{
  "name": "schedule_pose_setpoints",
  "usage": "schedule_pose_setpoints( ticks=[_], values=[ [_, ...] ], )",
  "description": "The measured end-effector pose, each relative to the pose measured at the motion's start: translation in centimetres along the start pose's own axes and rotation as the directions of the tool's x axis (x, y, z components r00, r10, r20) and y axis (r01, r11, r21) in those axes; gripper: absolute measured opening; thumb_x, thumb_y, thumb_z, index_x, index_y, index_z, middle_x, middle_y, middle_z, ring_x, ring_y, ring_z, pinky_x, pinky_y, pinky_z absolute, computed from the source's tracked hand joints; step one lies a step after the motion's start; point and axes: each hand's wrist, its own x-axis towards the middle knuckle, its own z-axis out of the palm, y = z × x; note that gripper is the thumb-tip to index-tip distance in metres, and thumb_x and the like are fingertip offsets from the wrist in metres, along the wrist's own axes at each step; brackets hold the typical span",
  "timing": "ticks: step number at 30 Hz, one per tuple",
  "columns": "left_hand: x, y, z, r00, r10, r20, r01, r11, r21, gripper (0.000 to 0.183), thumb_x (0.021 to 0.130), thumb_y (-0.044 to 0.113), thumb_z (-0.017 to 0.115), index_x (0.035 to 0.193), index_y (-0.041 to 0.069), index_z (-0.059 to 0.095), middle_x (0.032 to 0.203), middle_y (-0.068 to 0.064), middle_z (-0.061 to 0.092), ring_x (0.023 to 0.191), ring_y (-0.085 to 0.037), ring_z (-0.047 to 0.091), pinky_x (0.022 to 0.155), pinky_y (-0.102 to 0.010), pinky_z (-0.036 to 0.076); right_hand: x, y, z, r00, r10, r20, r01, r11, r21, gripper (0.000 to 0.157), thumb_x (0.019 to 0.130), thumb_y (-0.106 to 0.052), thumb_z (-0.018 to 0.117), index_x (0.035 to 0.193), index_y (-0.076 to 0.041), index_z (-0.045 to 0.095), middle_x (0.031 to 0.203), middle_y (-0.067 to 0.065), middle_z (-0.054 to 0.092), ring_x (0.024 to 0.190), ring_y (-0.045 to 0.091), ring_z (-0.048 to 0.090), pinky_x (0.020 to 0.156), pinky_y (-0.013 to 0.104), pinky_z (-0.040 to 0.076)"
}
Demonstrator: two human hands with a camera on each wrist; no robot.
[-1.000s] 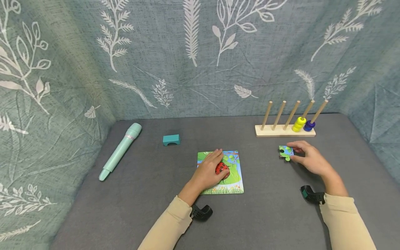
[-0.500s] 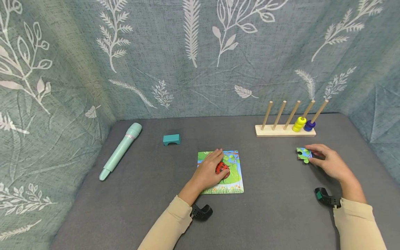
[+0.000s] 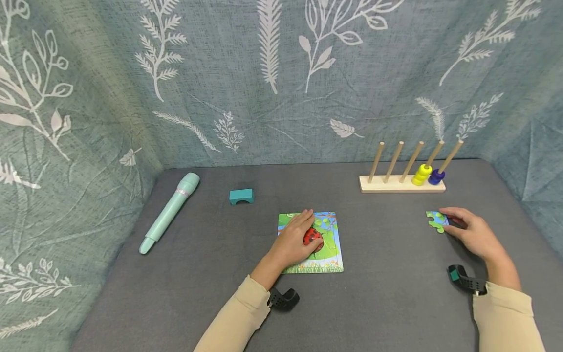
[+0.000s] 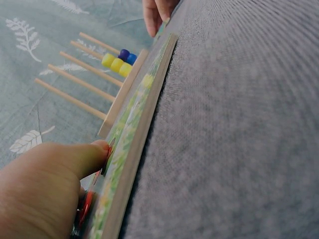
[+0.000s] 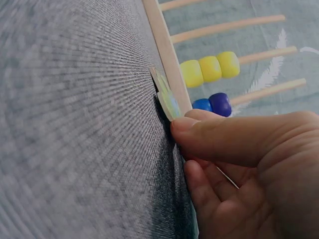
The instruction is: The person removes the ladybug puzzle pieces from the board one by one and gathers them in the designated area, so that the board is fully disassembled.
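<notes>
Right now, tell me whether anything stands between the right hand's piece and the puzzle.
Nothing visible does: only tabletop lies between the piece and the puzzle. The left hand rests on the puzzle itself, and the abacus stands farther back.

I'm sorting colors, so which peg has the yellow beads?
The head view's second peg from the right: only it holds yellow beads; the rightmost peg holds blue beads, the other three pegs none.

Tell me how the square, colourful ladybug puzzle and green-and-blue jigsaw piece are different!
The ladybug puzzle is bigger than the jigsaw piece. The puzzle's outer edges are straight; the piece has a knob and notch. The left hand rests on the puzzle; the right hand pinches the piece. Both show green and blue.
</notes>
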Motion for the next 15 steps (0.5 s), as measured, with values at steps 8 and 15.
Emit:
schedule_pose_setpoints(
  ticks=[8, 15],
  values=[
    [-0.07, 0.02, 0.16, 1.000, -0.001, -0.002, 0.001, 1.000, -0.001, 0.061, 0.091, 0.035, 0.063, 0.138, 0.000, 0.048, 0.148, -0.013, 0.041, 0.141, -0.023, 0.033, 0.119, -0.035, 0.026, -0.05, 0.57, 0.33, 1.000, 0.004, -0.018, -0.004, 1.000, -0.019, 0.040, 0.094, -0.012, 0.058, 0.130, 0.005, 0.053, 0.131, 0.027, 0.050, 0.113, 0.042, 0.048, 0.079, 0.021, 0.041],
    [-0.13, -0.08, 0.20, 1.000, 0.021, -0.009, -0.020, 1.000, 0.014, 0.060, 0.091, 0.034, 0.063, 0.138, -0.001, 0.048, 0.147, -0.014, 0.042, 0.140, -0.025, 0.035, 0.119, -0.035, 0.028, -0.13, 0.65, 0.45, 1.000, 0.013, -0.008, -0.013, 1.000, 0.008, 0.042, 0.096, -0.012, 0.056, 0.133, 0.005, 0.050, 0.134, 0.030, 0.046, 0.116, 0.046, 0.044, 0.090, 0.048, 0.044]
  ],
)
